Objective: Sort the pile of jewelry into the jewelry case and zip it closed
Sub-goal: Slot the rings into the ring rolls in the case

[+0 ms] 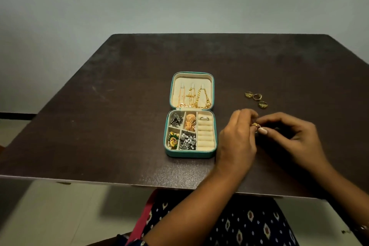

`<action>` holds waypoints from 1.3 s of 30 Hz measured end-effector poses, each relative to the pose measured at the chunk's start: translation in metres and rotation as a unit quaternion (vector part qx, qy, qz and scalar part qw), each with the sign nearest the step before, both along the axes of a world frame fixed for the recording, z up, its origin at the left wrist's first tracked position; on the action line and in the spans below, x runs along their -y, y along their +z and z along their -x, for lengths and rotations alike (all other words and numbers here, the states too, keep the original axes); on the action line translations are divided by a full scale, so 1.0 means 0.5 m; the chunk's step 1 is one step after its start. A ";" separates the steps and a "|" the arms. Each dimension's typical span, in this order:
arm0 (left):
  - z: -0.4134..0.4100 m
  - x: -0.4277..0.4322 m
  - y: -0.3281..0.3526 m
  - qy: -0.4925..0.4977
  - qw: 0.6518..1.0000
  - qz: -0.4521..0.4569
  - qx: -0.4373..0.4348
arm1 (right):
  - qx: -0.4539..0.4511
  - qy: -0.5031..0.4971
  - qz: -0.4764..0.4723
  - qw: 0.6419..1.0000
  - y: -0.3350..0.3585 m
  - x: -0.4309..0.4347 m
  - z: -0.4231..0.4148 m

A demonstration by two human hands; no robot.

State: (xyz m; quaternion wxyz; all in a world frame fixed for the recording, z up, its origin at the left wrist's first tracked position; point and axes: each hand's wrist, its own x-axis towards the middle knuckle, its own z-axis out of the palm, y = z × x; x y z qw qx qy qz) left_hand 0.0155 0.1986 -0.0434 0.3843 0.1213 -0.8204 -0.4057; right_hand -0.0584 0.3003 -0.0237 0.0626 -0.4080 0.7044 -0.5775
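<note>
A teal jewelry case (190,154) lies open on the dark table, its lid flat behind it with gold chains (199,97) hung inside. Four small compartments hold earrings (189,122), and one silver ring (204,118) sits in the top slot of the ring rolls. Three gold rings (256,98) lie loose on the table to the right of the lid. Just right of the case, my left hand (237,136) and my right hand (289,134) meet, both pinching one gold ring (255,125) between their fingertips above the table.
The dark wooden table (111,126) has its near edge just in front of my lap. A pale wall rises behind it and light floor tiles show to the left and below.
</note>
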 end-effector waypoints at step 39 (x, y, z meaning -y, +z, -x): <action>-0.165 0.200 0.013 0.131 0.991 0.017 0.031 | -0.121 0.058 -0.123 0.983 0.061 0.129 -0.041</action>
